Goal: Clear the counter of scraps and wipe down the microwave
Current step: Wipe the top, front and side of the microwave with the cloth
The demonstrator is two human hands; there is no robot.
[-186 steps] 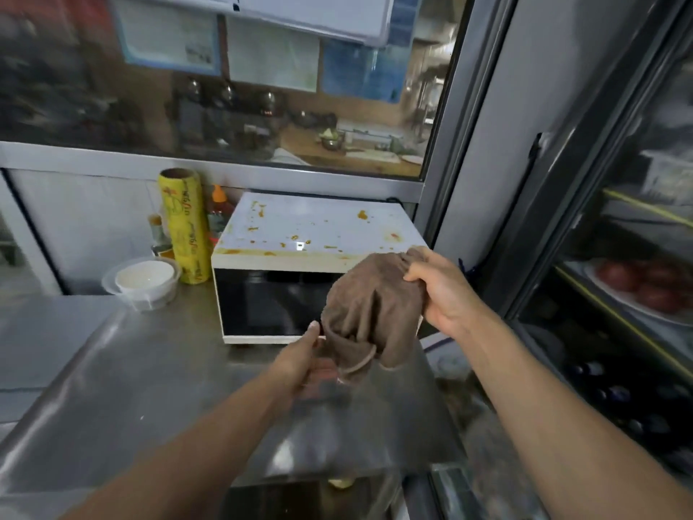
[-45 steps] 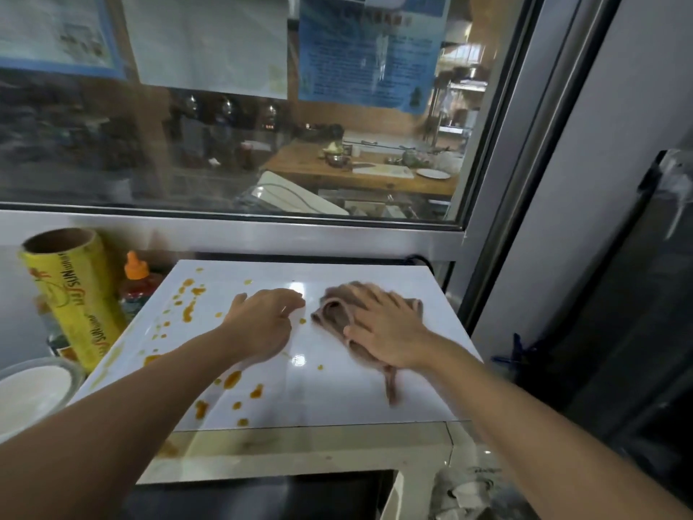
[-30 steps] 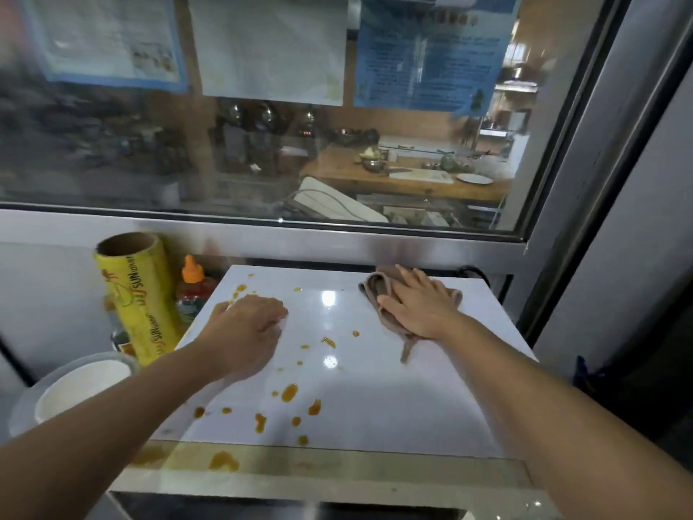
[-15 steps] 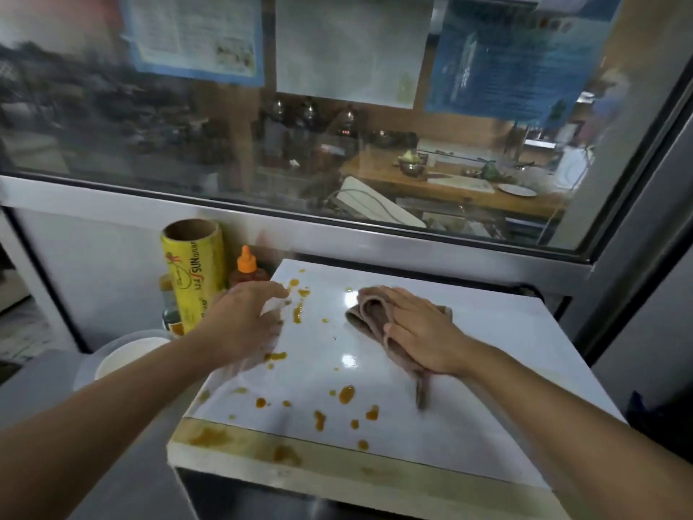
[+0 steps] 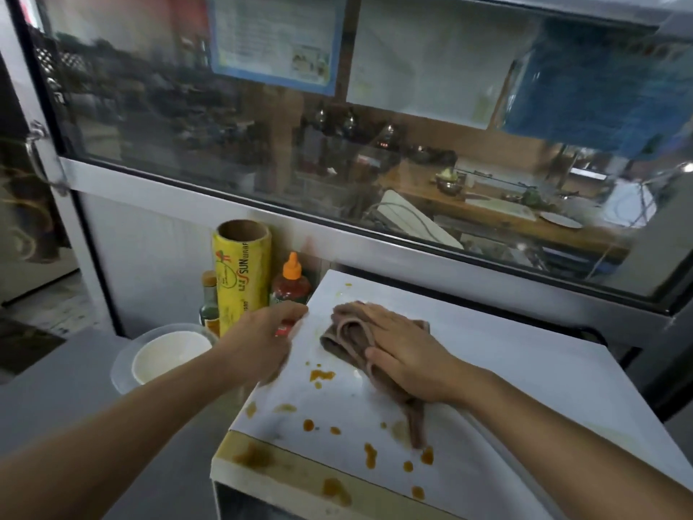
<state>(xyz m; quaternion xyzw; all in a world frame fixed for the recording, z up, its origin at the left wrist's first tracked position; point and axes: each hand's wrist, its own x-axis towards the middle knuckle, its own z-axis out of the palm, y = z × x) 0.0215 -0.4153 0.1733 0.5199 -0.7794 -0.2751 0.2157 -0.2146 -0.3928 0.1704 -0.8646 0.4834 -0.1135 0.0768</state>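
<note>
Atop the microwave (image 5: 506, 373), the right hand (image 5: 405, 354) is pressing flat, straight fingers onto a brown cloth (image 5: 348, 339) near its left edge; the blurred left hand (image 5: 266, 343), finger pose unclear, is hovering at that edge. Bare white top is lying rightward.

The grey steel counter (image 5: 75, 384) carried a white microwave (image 5: 525, 388) at its right end, its flat top serving as a second surface. On that top lay a crumpled brown cloth (image 5: 348, 332) toward 11 o'clock, with orange-brown sauce spots (image 5: 320, 375) scattered from 9 round to 6 o'clock and smeared along the yellowed front edge. On the counter itself, off the microwave's 10 o'clock corner, stood a yellow roll of cling wrap (image 5: 242, 283), an orange-capped sauce bottle (image 5: 290, 285) just beside it, a small dark bottle (image 5: 209, 302), and a lidded white tub (image 5: 168, 356) nearer the front.
</note>
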